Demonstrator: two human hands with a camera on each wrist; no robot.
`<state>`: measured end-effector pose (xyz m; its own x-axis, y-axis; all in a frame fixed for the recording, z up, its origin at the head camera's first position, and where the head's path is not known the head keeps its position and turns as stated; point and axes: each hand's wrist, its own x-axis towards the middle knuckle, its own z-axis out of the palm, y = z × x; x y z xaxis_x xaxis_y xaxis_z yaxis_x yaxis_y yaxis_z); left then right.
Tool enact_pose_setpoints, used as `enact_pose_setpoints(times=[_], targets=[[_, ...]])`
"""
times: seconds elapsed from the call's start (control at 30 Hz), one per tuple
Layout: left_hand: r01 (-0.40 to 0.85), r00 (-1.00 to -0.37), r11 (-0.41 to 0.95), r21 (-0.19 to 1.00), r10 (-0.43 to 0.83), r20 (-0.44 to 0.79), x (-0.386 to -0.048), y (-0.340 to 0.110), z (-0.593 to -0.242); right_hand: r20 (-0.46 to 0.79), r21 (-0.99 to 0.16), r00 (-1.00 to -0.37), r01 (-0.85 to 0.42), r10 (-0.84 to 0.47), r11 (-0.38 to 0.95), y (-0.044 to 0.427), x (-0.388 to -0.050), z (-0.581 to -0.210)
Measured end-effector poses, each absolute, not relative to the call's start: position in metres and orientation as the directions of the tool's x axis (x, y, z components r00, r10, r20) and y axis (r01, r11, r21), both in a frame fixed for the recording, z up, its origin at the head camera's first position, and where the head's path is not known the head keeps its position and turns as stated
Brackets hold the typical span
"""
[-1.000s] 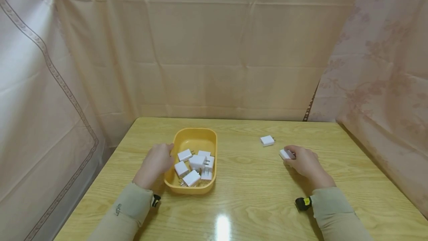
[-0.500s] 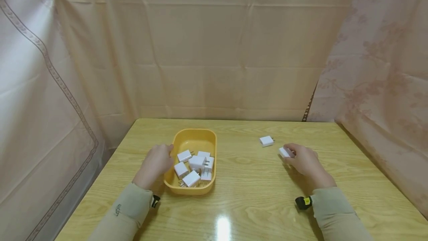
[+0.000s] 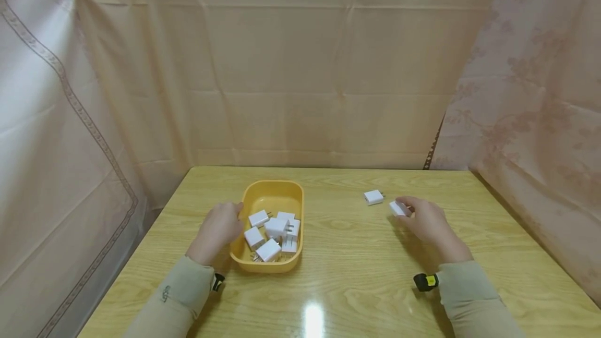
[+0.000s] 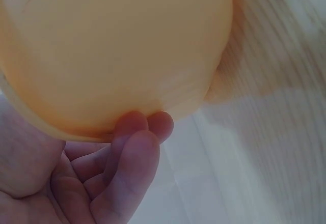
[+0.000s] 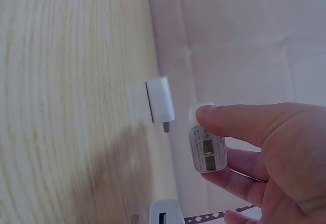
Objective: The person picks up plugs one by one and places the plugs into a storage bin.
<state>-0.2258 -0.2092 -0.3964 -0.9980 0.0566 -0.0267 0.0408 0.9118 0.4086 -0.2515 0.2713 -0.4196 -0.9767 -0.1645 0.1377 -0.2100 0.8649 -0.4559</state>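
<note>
Several white charger plugs (image 3: 269,250) lie in a yellow plastic basket (image 3: 274,266). My left hand (image 3: 221,226) holds the basket at its left rim; in the left wrist view the fingertips (image 4: 137,147) lie against the basket's outer wall (image 4: 117,56). At the right, my right hand (image 3: 428,220) pinches a white charger plug (image 3: 398,208) between thumb and fingers. Its prong end (image 5: 209,152) faces the camera in the right wrist view. Another charger plug (image 3: 373,197) lies on the table just left of that hand.
The wood-grain table (image 3: 347,275) ends at a beige cloth (image 3: 291,82) behind it. Cloths (image 3: 61,134) also hang at the left and right sides. A white block with a dark slot (image 5: 167,211) is cut off by the right wrist view's lower edge.
My right hand, with the charger plug in it, has shifted slightly left and up in the view. The left hand and the basket have stayed in place.
</note>
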Motion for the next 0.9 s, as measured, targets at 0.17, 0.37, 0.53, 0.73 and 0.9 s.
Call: enact_pose_setpoints(times=[0.17,0.37,0.53,0.73,0.9], targets=[[0.036,-0.998,0.911,0.41,0.053,-0.03,-0.226,-0.208,-0.398,0.148,-0.465,-0.974,-0.223,-0.173,0.857,0.272,-0.252,-0.417],[0.055,-0.998,0.913,0.404,0.065,-0.011,-0.226,-0.208,-0.398,0.166,-0.465,-0.966,-0.253,-0.197,0.848,0.271,-0.254,-0.413],[0.052,-0.998,0.911,0.408,0.063,-0.013,-0.226,-0.207,-0.397,0.177,-0.444,-0.961,-0.273,-0.215,0.853,0.264,-0.257,-0.407],[0.056,-0.998,0.911,0.409,0.066,-0.011,-0.225,-0.207,-0.397,0.178,-0.441,-0.958,-0.283,-0.226,0.852,0.253,-0.259,-0.4],[0.067,-0.997,0.915,0.398,0.072,0.003,-0.225,-0.207,-0.397,0.205,-0.423,-0.947,-0.312,-0.246,0.851,0.243,-0.26,-0.395]])
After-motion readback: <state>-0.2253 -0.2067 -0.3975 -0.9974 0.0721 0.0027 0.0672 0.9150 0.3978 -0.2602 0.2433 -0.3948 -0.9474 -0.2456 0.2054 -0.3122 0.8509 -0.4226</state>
